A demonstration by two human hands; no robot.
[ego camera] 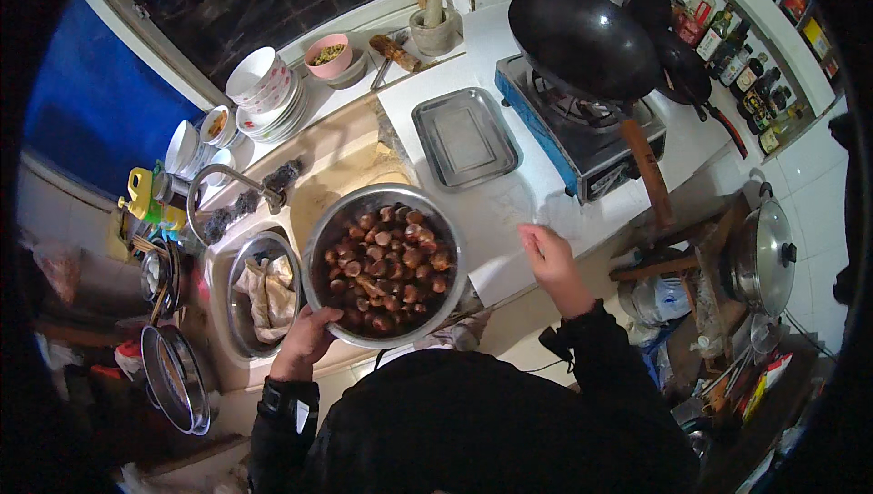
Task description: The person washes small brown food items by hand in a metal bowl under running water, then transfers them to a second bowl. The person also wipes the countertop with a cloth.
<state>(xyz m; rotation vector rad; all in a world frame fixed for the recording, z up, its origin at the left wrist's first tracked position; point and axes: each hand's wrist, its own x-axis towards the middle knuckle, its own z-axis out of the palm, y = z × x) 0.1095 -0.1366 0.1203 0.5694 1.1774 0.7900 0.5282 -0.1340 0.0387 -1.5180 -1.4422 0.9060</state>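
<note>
My left hand (305, 343) grips the near-left rim of a round stainless steel bowl (458, 283). Inside it lie many small, rounded brown food pieces (382, 259), wet and shiny; whether they are mushrooms or chestnuts I cannot tell. The bowl is over the right part of the sink (327, 167), next to the white countertop (487, 221). My right hand (551, 265) is apart from the bowl, above the counter's front edge, loosely curled and holding nothing visible. Ahead of it on the counter rests a rectangular metal tray (467, 139).
A black wok (583, 41) tilts on the portable gas stove (580, 126), its wooden handle (646, 167) reaching over the front edge. A curved faucet (225, 170) arches near a steel basin (235, 303) holding a cloth (267, 293). Stacked bowls (256, 78) line the sill; bottles (733, 68) stand far right.
</note>
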